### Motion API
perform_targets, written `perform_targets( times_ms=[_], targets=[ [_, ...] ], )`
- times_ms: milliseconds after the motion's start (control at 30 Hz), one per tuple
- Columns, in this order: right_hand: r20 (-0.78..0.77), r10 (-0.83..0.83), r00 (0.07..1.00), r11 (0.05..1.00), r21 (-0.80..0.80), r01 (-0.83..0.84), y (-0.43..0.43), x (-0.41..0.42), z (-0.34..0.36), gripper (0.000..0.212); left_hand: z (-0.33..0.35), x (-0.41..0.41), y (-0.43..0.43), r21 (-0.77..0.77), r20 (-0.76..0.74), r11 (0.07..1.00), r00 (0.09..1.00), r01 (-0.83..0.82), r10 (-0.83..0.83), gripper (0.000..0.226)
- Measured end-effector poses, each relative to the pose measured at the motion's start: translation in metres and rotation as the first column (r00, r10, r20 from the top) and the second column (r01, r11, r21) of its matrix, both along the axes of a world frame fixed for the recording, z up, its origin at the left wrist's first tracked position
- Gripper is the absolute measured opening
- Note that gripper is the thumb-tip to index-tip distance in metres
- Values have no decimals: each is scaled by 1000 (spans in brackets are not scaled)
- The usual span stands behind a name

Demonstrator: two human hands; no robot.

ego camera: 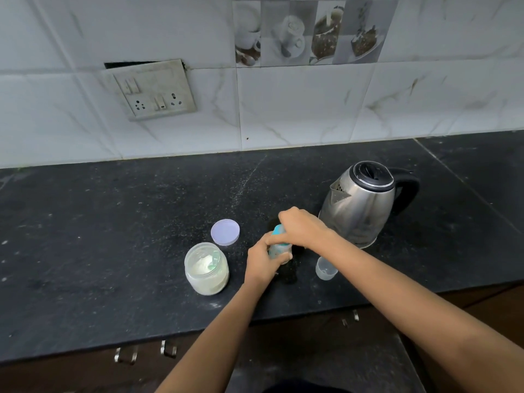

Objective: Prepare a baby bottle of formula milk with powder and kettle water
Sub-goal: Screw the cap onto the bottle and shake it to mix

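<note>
A small baby bottle (279, 251) with a teal top stands on the dark counter (113, 236). My left hand (262, 260) grips its body from the left. My right hand (300, 226) is curled over its teal collar from above. An open jar of white formula powder (206, 269) stands just left of my left hand, with a scoop lying in the powder. The jar's pale round lid (225, 232) lies flat behind it. A steel electric kettle (361, 204) with a black lid and handle stands at the right, behind my right forearm.
A small clear plastic cap (326, 268) stands on the counter under my right forearm. A switch and socket plate (154, 90) hangs loose on the tiled wall. Drawer handles (126, 354) show below the counter's front edge.
</note>
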State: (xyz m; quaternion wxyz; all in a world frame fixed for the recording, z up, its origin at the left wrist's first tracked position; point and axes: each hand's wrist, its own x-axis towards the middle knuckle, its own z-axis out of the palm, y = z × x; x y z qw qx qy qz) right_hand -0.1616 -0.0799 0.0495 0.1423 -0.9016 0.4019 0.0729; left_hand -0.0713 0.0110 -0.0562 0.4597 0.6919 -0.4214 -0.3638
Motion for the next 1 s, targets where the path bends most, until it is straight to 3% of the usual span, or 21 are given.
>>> perform_targets(
  times_ms=[67,133,267,367,467,633,700,800,900,1000],
  targets=[
    [42,-102,994,994,-31,104,5,-2,-3,57,2,0,0,21,0,1000,1000,0,0,50],
    [37,-91,995,994,-57,93,6,-4,-2,56,-1,1,-1,10,10,1000,1000,11,-11,52],
    [-23,112,993,994,-14,-112,3,-6,5,43,0,2,-1,10,18,1000,1000,17,-17,54],
    [-31,190,981,979,78,-187,-1,-6,10,46,0,2,-1,12,25,1000,1000,16,-17,53],
    [-47,290,956,954,88,-285,-3,-4,15,47,1,2,-1,25,33,1000,999,19,-19,59],
    [-91,398,913,917,71,-392,-4,3,14,36,4,3,-1,35,40,999,999,21,-23,51],
    [-93,327,940,945,47,-324,-5,2,12,38,3,4,-1,27,43,999,999,30,-31,54],
    [49,43,998,999,21,-44,2,-2,3,40,3,4,-1,31,40,999,999,28,-29,53],
    [167,-206,964,974,128,186,9,-10,-9,64,3,4,0,29,35,999,999,27,-28,52],
    [166,-285,944,947,199,251,2,-27,-11,65,3,5,-1,32,37,998,998,48,-50,58]
  ],
)
